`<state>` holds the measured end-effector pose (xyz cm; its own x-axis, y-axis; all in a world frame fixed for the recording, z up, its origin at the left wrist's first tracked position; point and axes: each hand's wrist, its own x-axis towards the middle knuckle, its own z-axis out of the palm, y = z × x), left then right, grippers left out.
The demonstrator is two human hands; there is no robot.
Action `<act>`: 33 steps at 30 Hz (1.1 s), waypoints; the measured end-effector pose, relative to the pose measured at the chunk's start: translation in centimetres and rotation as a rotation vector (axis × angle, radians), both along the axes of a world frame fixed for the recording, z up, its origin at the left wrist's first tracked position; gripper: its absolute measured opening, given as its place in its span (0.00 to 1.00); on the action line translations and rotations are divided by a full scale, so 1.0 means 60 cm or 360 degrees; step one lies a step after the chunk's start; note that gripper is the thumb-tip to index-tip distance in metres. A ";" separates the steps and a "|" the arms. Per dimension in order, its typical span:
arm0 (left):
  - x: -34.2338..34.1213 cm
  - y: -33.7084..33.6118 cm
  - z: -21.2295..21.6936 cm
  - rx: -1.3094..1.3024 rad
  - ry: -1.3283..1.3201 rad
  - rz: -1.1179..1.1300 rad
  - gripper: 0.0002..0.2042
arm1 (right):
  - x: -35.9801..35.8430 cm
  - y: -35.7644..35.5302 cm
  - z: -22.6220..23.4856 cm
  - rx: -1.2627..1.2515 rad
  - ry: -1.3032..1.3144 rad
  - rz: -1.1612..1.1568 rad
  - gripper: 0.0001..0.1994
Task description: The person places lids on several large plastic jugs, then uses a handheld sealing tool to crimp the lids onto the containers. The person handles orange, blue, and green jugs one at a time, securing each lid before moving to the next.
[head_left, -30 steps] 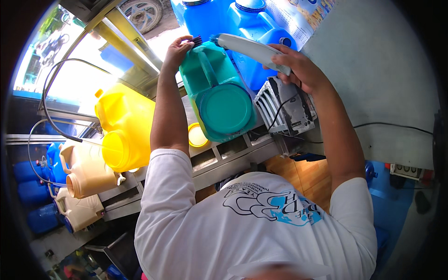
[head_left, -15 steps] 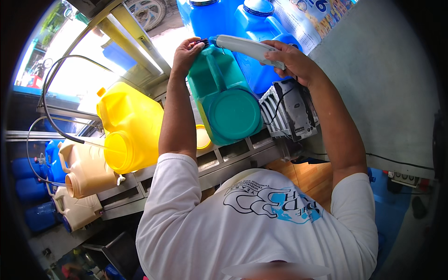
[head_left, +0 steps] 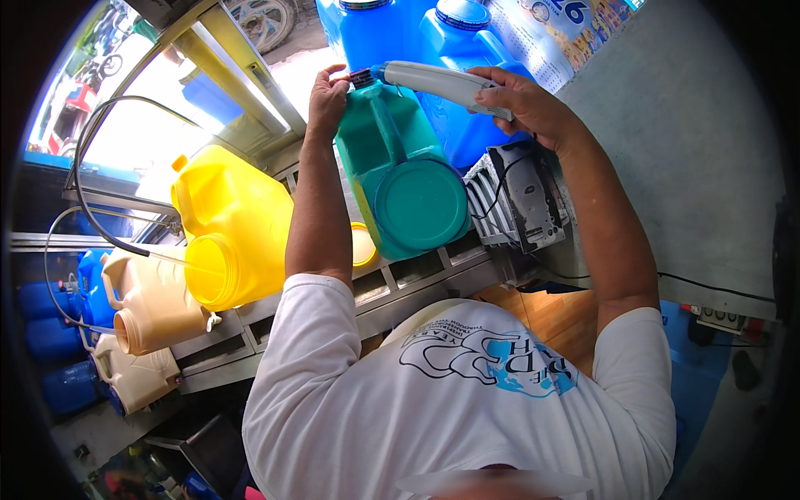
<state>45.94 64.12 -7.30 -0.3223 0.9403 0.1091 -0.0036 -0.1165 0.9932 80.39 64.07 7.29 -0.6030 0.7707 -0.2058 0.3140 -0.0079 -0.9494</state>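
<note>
A green jug (head_left: 390, 125) with a handle and a round lid lies on its side on the metal rack in front of me. At its far end is a small dark cap (head_left: 361, 78). My left hand (head_left: 329, 96) is just left of that cap, thumb and forefinger apart with nothing visible between them; whether a fingertip touches the cap I cannot tell. My right hand (head_left: 521, 102) is wrapped round a long pale grey tool (head_left: 437, 82) that looks like a heat gun. Its blue tip is close to the cap's right side.
Blue jugs (head_left: 479, 54) stand beyond the green one. Left are a yellow jug (head_left: 242, 225) and a beige jug (head_left: 154, 292) with thin hoses in their mouths. A yellow lid (head_left: 362, 244) lies on the metal rack (head_left: 400, 289). A box-like device (head_left: 527, 196) with cables is at right.
My left fingers have drawn back slightly from the dark cap and parted. The pale grey tool stays almost where it was, its tip close to the cap.
</note>
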 end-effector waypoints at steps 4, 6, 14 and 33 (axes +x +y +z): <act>0.012 0.002 0.001 0.0101 0.0004 0.0017 0.26 | -0.001 0.000 0.005 0.0024 -0.0040 0.0000 0.38; 0.014 0.002 0.002 0.0012 0.0110 0.0126 0.26 | -0.001 0.000 0.008 0.0017 -0.0079 0.0009 0.37; 0.015 0.001 0.005 0.0017 0.0111 0.0054 0.27 | -0.004 0.002 0.009 -0.0019 -0.0074 0.0013 0.35; 0.012 0.005 -0.003 0.0000 0.0134 0.0098 0.28 | -0.015 0.009 0.032 0.0063 -0.0159 0.0070 0.35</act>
